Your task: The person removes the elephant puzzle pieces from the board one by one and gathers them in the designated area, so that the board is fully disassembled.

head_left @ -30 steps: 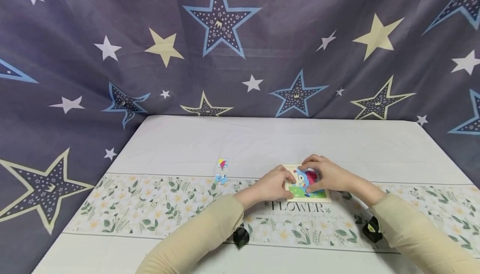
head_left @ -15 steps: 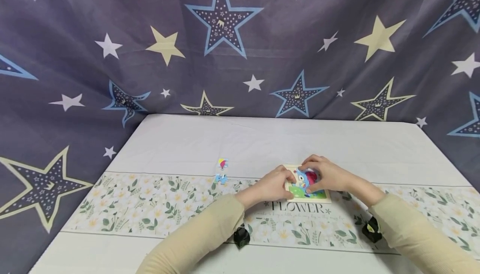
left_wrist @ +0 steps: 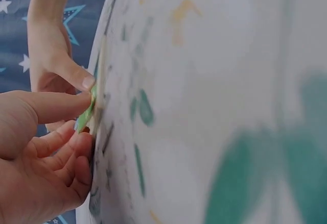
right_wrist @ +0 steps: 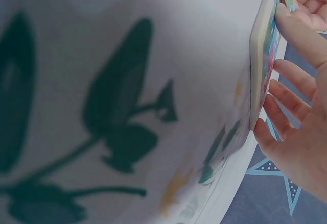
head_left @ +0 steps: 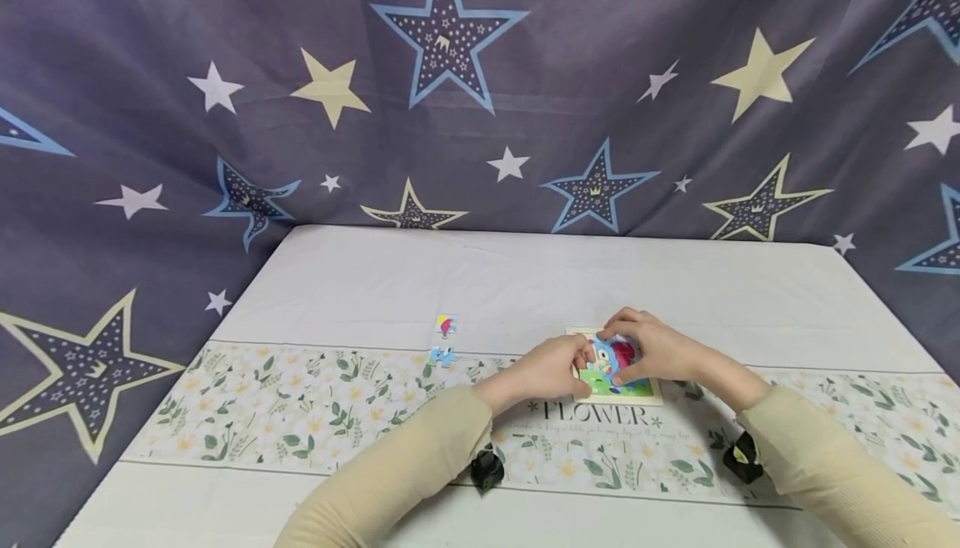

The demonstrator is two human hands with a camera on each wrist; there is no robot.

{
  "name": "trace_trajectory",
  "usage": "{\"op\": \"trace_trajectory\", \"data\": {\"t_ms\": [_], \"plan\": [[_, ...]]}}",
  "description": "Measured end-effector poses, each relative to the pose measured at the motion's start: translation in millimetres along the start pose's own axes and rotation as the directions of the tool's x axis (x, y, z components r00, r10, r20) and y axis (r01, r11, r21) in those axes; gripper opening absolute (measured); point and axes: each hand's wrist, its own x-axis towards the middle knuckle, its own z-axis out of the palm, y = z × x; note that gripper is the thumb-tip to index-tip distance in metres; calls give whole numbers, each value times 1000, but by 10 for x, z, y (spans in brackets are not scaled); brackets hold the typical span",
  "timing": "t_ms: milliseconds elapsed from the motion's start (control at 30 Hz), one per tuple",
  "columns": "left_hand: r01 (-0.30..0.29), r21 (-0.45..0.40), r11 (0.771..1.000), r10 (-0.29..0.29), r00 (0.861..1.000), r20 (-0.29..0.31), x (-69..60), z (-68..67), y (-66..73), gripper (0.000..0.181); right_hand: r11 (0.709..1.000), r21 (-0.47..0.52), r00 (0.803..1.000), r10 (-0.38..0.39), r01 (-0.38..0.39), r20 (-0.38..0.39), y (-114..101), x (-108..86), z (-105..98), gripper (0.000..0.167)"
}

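In the head view a small framed picture puzzle (head_left: 637, 400) lies on the table, showing a blue figure with a red part. My left hand (head_left: 547, 369) is at its left side. Thumb and fingers of that hand (left_wrist: 43, 152) pinch a green puzzle piece (left_wrist: 86, 116), tilted up from the board in the left wrist view. From the right, my right hand (head_left: 658, 352) reaches over the puzzle, thumb and fingertips touching it. In the right wrist view, the relaxed fingers of this hand (right_wrist: 301, 106) rest along the board (right_wrist: 259, 55), whose picture is mostly hidden.
Two loose puzzle pieces lie left of the hands, one yellow and red (head_left: 446, 325), the other mostly blue (head_left: 442, 356). The white table cover (head_left: 360, 281) has a floral band with the word FLOWER below the puzzle. A star-patterned curtain (head_left: 465, 139) hangs behind.
My left fingers have curled in around the green piece, which has lifted and tilted at the puzzle's lower left. The right hand has stayed in place.
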Motion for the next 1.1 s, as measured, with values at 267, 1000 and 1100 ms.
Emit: {"op": "trace_trajectory", "data": {"t_ms": [267, 1000, 1100], "plan": [[-7, -53, 999, 8, 1000, 9, 4, -30, 6, 29, 1000, -5, 1000, -3, 3, -10, -16, 8, -21, 61], [-81, -138, 987, 69, 993, -95, -93, -119, -63, 15, 1000, 13, 1000, 0, 0, -9, -4, -15, 11, 60], [-79, -143, 987, 63, 992, -112, -105, -147, -99, 15, 1000, 10, 1000, 6, -6, -8, -4, -15, 9, 60]]}}
